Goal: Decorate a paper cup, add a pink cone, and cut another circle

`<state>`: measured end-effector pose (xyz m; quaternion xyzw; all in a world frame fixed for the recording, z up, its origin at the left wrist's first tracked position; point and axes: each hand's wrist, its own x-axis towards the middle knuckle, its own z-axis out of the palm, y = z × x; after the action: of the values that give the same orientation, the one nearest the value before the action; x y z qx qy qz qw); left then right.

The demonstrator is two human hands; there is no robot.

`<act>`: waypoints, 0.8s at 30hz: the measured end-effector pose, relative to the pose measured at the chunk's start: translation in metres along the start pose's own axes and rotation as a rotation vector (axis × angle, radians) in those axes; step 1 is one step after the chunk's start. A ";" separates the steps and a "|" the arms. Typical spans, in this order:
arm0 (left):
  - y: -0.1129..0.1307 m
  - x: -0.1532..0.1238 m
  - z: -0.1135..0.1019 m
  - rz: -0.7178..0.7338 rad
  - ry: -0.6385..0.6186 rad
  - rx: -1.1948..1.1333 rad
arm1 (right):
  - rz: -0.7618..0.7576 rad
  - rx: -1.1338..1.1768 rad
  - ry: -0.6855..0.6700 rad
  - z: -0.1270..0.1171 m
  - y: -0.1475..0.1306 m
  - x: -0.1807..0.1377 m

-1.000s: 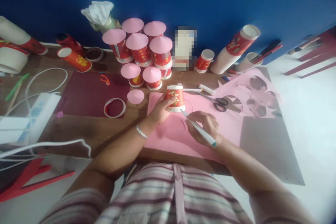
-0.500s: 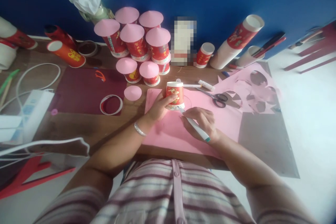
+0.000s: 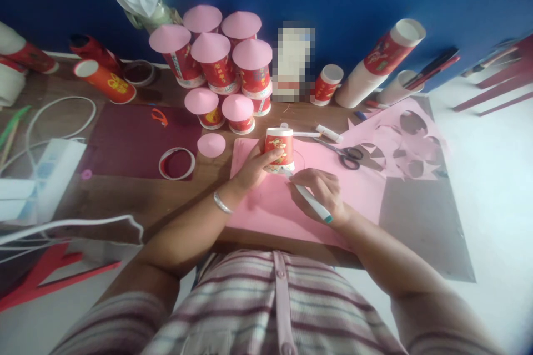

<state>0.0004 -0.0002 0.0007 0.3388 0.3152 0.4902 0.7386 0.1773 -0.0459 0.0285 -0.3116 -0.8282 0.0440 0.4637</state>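
Observation:
My left hand (image 3: 255, 166) is wrapped round a red paper cup (image 3: 280, 143) with gold print, the thumb lying across its front. The cup has a white top edge and a patterned pale band at the bottom. In my right hand (image 3: 318, 187) is a thick white pen (image 3: 313, 205) with a teal end. Its tip meets the cup's lower band; whether it presses there I cannot tell. Under both hands lies a pink paper sheet (image 3: 287, 213), with a pencil-like circle outline partly showing beside the cup.
Several red cups with pink cone tops (image 3: 210, 47) stand at the back left. Scissors (image 3: 350, 158), a glue stick (image 3: 330, 133) and cut pink scraps (image 3: 385, 133) lie to the right. A white tape ring (image 3: 177, 163) and pink cone (image 3: 211, 145) are on the left, near a power strip (image 3: 58, 177).
The view has shifted slightly. Both hands, the cup and the pen keep nearly the same position against each other.

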 end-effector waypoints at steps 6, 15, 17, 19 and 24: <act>0.000 -0.001 0.001 0.020 -0.018 0.001 | -0.007 -0.009 0.001 -0.001 0.001 0.001; 0.000 0.000 -0.001 0.026 -0.035 -0.004 | 0.003 -0.026 -0.013 -0.002 0.000 0.001; 0.000 0.000 -0.001 0.023 -0.025 -0.002 | 0.002 -0.023 -0.016 -0.002 0.000 0.001; 0.000 0.000 0.000 0.016 -0.014 0.000 | 0.005 -0.022 -0.019 -0.002 0.000 0.001; 0.001 -0.001 0.001 0.016 -0.016 -0.007 | -0.002 -0.020 -0.008 -0.003 -0.001 0.001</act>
<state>0.0007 -0.0010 0.0021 0.3428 0.3049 0.4946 0.7382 0.1787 -0.0470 0.0316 -0.3154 -0.8308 0.0365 0.4571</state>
